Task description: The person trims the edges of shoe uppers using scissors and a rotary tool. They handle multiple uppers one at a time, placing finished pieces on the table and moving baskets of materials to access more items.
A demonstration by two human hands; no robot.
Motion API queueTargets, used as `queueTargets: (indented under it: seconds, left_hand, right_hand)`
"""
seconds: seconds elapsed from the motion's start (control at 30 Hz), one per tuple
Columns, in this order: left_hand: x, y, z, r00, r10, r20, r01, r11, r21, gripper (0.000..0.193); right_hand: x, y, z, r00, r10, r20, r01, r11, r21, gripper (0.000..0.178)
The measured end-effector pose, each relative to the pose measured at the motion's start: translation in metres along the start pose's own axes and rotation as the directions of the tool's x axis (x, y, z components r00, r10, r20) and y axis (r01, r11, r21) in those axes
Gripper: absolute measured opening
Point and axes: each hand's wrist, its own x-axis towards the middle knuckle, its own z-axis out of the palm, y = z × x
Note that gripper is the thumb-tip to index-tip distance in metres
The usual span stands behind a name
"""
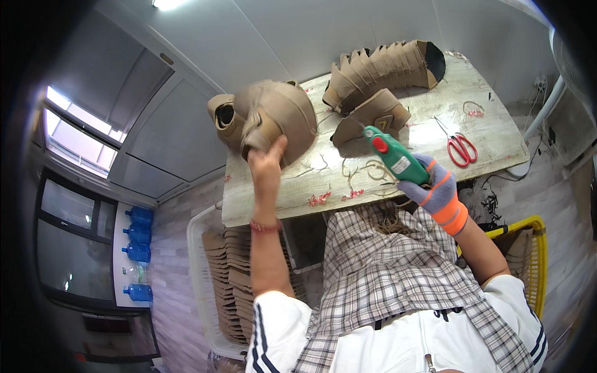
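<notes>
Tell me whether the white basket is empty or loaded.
Loaded: the basket holds stacked brown pieces; how deep they go is hidden.

Left hand pinching, right hand curled

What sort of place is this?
Likely a workshop, perhaps for shoe parts: a row of tan pieces lies on the worktable near red-handled scissors, and the gloved right hand holds a green handheld tool.

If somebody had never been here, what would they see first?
Probably the green tool in the gloved right hand, near the middle. Then the red-handled scissors on the right of the table, and the curved row of tan pieces along its back.
</notes>
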Motion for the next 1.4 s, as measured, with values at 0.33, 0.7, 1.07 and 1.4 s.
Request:
queueTargets:
  seconds: [0.33,0.7,1.07,1.4]
  left_hand:
    - [0.213,-0.076,-0.022,0.97,0.238,-0.039,-0.116,0.603,0.789,0.047]
    - [0.007,-0.014,0.039,0.998,-0.006,0.063,0.05,0.688,-0.724,0.038]
    - [-0.028,-0.021,0.058,0.992,-0.031,0.12,0.107,0.692,-0.713,0.038]
    - [-0.058,-0.031,0.066,0.974,0.19,0.125,-0.202,0.975,0.09,0.015]
  right_hand:
    - [0.001,0.011,-0.01,0.999,0.052,-0.003,-0.052,0.997,-0.05,0.044]
    - [0.025,-0.005,0.007,0.981,0.195,0.01,-0.195,0.98,0.05,0.049]
    - [0.008,-0.004,0.006,0.99,0.137,0.041,-0.14,0.987,0.079,0.05]
    - [0.017,-0.014,-0.004,0.963,0.262,0.059,-0.268,0.948,0.173,0.042]
